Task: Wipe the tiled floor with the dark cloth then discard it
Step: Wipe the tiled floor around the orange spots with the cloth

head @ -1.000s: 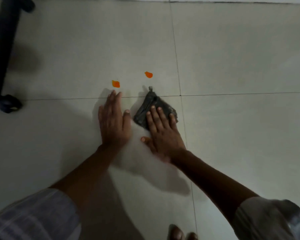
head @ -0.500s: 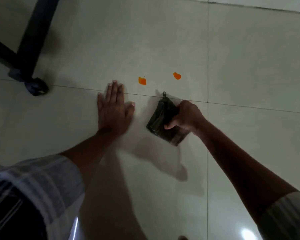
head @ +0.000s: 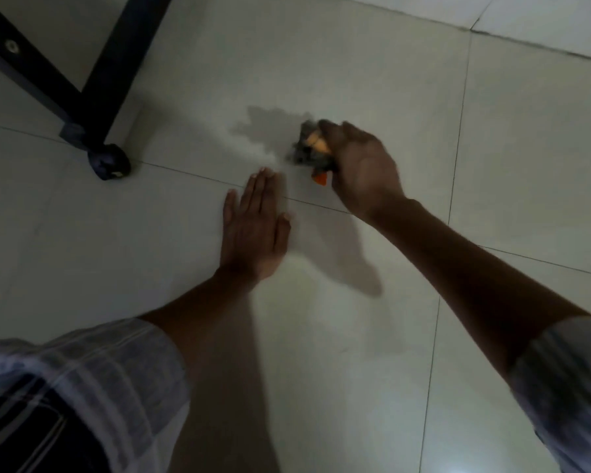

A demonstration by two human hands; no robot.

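My right hand [head: 362,165] is closed on the dark cloth [head: 304,150], which is bunched and blurred against the pale tiled floor [head: 492,148]. Orange bits show against the cloth near my fingers, and one orange piece [head: 319,179] sticks out just below it. My left hand [head: 253,227] lies flat on the floor, palm down, fingers together, a short way to the near left of the cloth. It holds nothing.
A black furniture frame [head: 93,80] with a rounded dark foot [head: 110,162] stands on the floor at the upper left. Grout lines cross the tiles. A wall base edge [head: 526,35] runs along the top right.
My right hand has carried the cloth up and forward onto the two orange spots, and the cloth is now bunched over them. My left hand has stayed flat on the floor.
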